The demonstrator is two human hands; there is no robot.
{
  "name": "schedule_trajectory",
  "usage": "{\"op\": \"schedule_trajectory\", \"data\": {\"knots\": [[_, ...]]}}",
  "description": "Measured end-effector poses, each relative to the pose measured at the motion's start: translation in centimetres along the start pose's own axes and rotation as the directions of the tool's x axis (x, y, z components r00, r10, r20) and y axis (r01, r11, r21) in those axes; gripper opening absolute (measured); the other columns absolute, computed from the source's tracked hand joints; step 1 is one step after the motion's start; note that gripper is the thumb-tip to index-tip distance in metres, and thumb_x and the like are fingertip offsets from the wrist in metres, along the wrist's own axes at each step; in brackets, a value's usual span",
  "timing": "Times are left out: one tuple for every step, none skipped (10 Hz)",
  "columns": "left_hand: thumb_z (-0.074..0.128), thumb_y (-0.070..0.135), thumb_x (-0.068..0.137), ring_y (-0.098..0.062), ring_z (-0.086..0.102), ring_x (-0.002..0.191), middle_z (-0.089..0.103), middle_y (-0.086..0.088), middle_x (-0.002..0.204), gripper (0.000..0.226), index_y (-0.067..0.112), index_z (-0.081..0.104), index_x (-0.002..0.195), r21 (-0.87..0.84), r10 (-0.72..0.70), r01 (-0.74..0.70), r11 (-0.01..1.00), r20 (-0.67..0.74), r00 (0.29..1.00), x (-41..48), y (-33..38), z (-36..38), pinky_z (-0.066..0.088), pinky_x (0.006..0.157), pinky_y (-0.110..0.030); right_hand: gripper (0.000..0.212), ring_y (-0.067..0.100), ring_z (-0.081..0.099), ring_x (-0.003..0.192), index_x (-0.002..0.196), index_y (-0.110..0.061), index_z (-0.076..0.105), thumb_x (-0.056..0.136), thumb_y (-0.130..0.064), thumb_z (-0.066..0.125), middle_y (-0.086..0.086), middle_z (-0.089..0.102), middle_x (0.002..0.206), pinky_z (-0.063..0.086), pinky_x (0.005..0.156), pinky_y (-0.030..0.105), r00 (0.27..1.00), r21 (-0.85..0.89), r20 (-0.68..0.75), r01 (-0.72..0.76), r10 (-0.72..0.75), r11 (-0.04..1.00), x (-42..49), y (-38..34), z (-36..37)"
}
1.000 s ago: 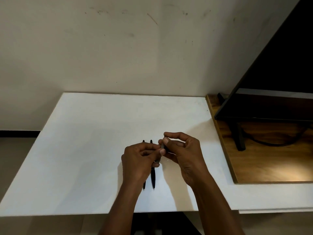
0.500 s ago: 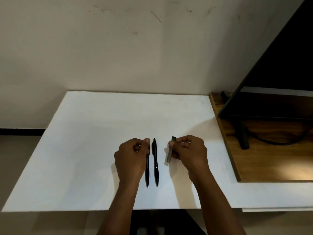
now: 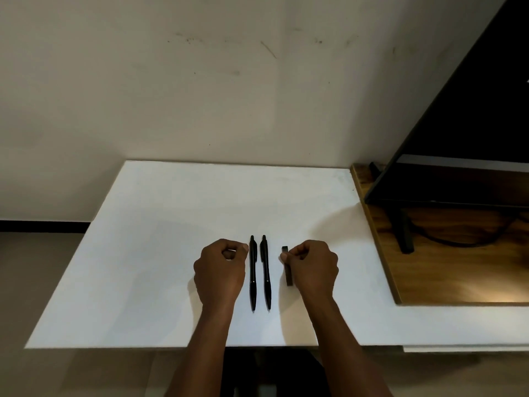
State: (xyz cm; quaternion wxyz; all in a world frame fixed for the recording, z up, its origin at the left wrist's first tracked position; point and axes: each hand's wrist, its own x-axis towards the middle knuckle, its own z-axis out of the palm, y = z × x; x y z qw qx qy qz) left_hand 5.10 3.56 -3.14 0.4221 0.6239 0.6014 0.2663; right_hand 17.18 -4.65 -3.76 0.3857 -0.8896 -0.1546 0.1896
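The left hand (image 3: 220,270), now parted from the right, is an empty fist, thumb by the left pen (image 3: 252,273). The right hand (image 3: 313,267) pinches the bar (image 3: 288,277), laid at 3 o'clock of the second pen (image 3: 266,270): the row looks nearly set.

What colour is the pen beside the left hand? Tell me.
Black all over; the head view shows the pen clearly.

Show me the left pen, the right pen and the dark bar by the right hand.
left pen (image 3: 252,270), head view, mid barrel.
right pen (image 3: 266,270), head view, mid barrel.
dark bar (image 3: 289,275), head view, lower half.
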Motion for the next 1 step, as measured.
{"op": "schedule_trajectory", "data": {"knots": [[0.070, 0.026, 0.090, -0.016, 0.063, 0.078, 0.069, 0.007, 0.076, 0.010, 0.018, 0.076, 0.087, -0.016, 0.027, -0.027, 1.000, 0.015, 1.000, -1.08, 0.20, -0.45, 0.041, 0.068, -0.025, 0.012, 0.018, 0.066, 0.072, 0.080, -0.007, 0.074, 0.082, -0.017, 0.080, 0.001, 0.070, 0.071, 0.046, 0.068, 0.027, 0.999, 0.086, -0.034, -0.018, 0.021, 0.996, -0.84, -0.26, -0.32]]}}
